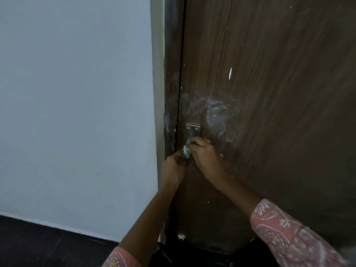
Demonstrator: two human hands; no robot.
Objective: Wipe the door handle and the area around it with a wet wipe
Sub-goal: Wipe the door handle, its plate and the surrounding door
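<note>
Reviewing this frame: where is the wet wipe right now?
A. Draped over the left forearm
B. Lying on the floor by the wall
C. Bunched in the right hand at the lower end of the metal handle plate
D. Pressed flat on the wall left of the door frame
C: the wet wipe sits crumpled under the right hand, just below the metal handle plate, with the left hand close beside it.
</note>
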